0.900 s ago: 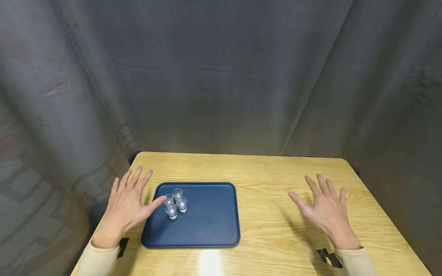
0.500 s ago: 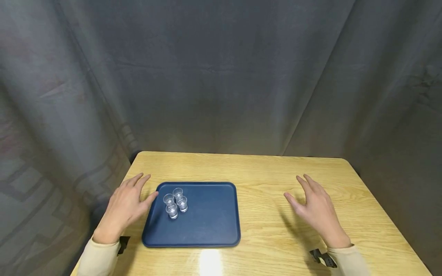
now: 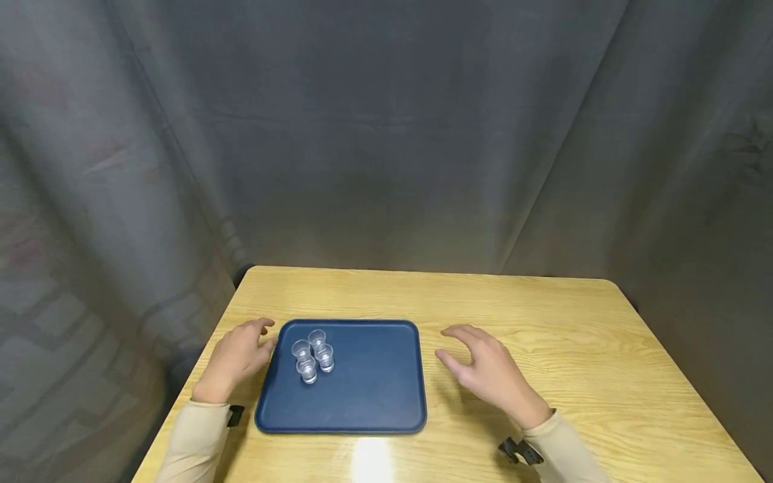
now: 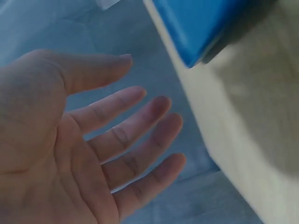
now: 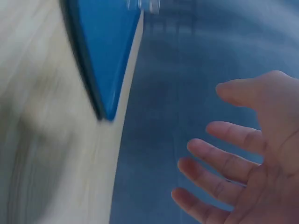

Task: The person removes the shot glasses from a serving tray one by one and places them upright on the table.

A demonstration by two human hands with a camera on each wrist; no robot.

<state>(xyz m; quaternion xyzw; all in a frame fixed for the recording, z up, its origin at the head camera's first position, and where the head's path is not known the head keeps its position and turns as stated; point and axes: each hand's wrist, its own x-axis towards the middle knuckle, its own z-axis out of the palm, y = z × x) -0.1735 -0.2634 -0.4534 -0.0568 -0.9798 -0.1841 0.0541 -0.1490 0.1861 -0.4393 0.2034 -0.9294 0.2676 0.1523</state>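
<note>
A dark blue rectangular tray point(image 3: 374, 379) lies on the table. Several small clear shot glasses point(image 3: 307, 369) stand clustered on its left part. Just off the tray's left edge is my left hand point(image 3: 234, 359), thumb and fingers apart and gently bent, holding nothing. My right hand point(image 3: 488, 372) hovers a short way right of the tray, its thumb and fingers parted toward the right edge. Both wrist views show bare palms with a gap between the tray's corner and the fingers, the left hand point(image 4: 84, 144) and the right hand point(image 5: 252, 158) alike.
The light wooden table point(image 3: 580, 349) reaches well to the right of the tray. Dark grey curtains point(image 3: 386, 147) hang behind it and along both sides. A glare spot shows on the wood in front of the tray.
Both hands have come lower and closer to the tray, the right one moving far to the left. Their spread fingers have bent inward. The tray and glasses stay in place on the table.
</note>
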